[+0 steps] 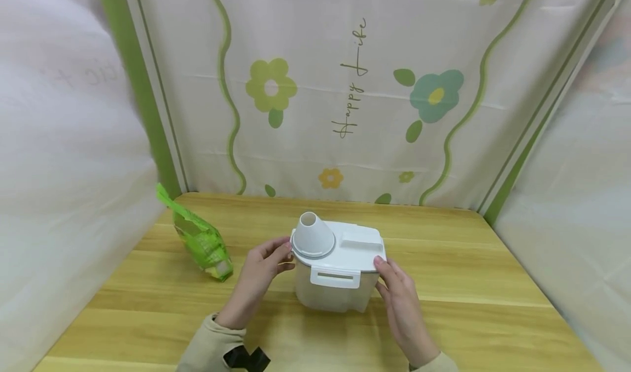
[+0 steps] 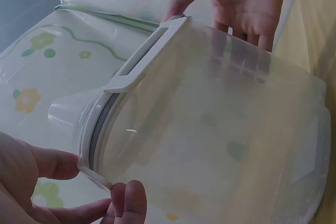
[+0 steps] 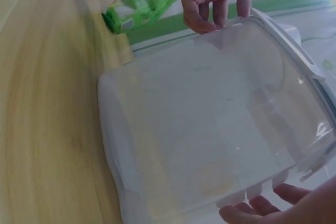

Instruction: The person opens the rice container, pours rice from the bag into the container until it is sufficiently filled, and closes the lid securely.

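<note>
A translucent storage container (image 1: 330,299) with a white lid (image 1: 352,258) stands on the table. On the lid sit a cone-shaped spout cap (image 1: 313,237) at the left and a raised handle at the right. The front latch (image 1: 335,278) lies over the container's near wall. At the left end, my left hand (image 1: 262,267) pinches a white side latch (image 2: 95,177) between thumb and fingers. My right hand (image 1: 401,301) holds the opposite end, thumb on the lid's corner and fingers along the side wall. No contents show through the clear wall.
A green plastic packet (image 1: 203,245) lies on the wooden table (image 1: 468,284) to the left, beyond my left hand. White curtains with flower prints (image 1: 315,87) enclose the table at the back and both sides.
</note>
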A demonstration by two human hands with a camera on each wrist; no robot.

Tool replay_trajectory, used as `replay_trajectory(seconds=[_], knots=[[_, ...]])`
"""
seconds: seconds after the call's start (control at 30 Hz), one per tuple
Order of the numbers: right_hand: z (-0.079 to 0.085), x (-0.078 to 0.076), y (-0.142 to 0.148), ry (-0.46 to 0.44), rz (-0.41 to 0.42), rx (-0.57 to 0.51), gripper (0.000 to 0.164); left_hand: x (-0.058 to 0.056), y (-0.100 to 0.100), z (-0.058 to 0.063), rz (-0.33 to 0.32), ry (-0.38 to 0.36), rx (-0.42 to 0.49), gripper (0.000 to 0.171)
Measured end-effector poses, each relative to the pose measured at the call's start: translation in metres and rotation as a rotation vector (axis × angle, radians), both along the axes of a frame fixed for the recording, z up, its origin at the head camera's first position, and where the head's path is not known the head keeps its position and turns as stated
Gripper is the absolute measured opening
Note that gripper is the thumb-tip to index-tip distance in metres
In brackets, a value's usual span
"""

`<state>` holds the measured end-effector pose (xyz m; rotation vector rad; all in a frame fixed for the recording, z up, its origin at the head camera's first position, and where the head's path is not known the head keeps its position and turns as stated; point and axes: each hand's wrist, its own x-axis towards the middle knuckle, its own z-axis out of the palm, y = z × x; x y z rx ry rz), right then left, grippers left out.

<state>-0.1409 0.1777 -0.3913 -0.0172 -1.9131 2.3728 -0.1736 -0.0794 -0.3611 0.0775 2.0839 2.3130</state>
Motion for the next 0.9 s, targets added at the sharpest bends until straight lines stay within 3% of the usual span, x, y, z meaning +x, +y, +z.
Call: replay_trajectory(seconds=[0.33, 0.7, 0.9], knots=[[-0.001, 0.0, 0.0, -0.015, -0.006, 0.015, 0.052, -0.001, -0.005, 0.001, -0.052, -0.04, 0.04, 0.037], [-0.001, -0.002, -0.001, 0.005, -0.002, 0.004, 0.062, -0.013, -0.02, 0.006, -0.224, -0.189, 0.179, 0.044], [-0.002, -0.001, -0.003, 0.005, -0.013, 0.007, 0.062, -0.017, -0.024, 0.008, -0.272, -0.243, 0.225, 0.045]])
